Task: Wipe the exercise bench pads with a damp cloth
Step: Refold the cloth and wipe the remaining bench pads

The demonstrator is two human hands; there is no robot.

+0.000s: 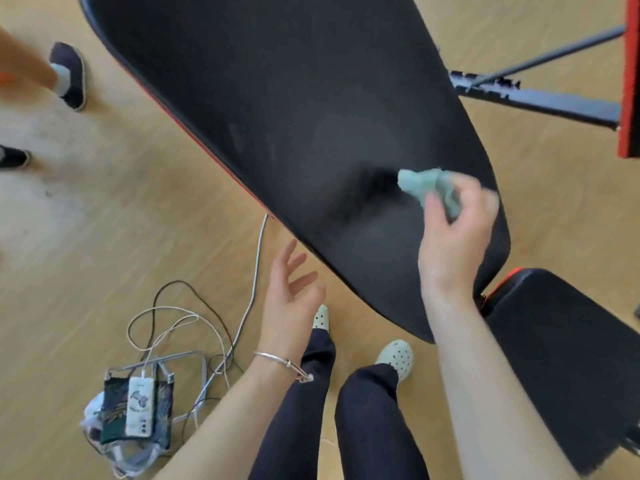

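A long black back pad (pixel 277 98) of the exercise bench runs from top left to lower right, edged in red. A smaller black seat pad (pixel 571 348) sits at the lower right. My right hand (pixel 453 244) grips a bunched pale green cloth (pixel 426 187) over the lower part of the back pad; a darker damp streak lies just left of the cloth. My left hand (pixel 291 296) hangs beside the pad's lower left edge, fingers relaxed, holding nothing. A bracelet sits on that wrist.
Black metal bench frame bars (pixel 540 98) and a red upright (pixel 630 77) stand at the upper right. On the wooden floor at lower left lie tangled cables (pixel 194 327) and a small bag with a power bank (pixel 138 410). Another person's feet (pixel 67 74) are at upper left.
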